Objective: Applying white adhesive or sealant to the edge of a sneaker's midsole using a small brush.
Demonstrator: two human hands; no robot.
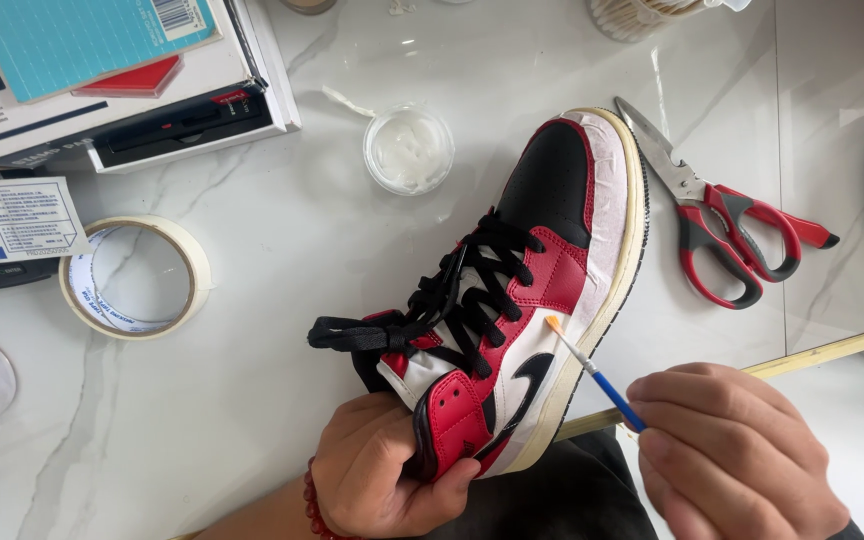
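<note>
White marble tabletop [252,330] under taped sneaker [512,300] clasped by left hand [382,475], right hand [732,455] pinching brush [592,368].

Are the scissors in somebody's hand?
No, the scissors lie alone on the table, while the right hand holds a small brush and the left hand holds the shoe.

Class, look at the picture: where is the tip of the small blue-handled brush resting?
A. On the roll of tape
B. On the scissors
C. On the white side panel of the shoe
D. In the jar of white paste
C. The right hand holds the brush with its orange tip against the white side panel of the shoe, which the left hand steadies at the heel.
</note>
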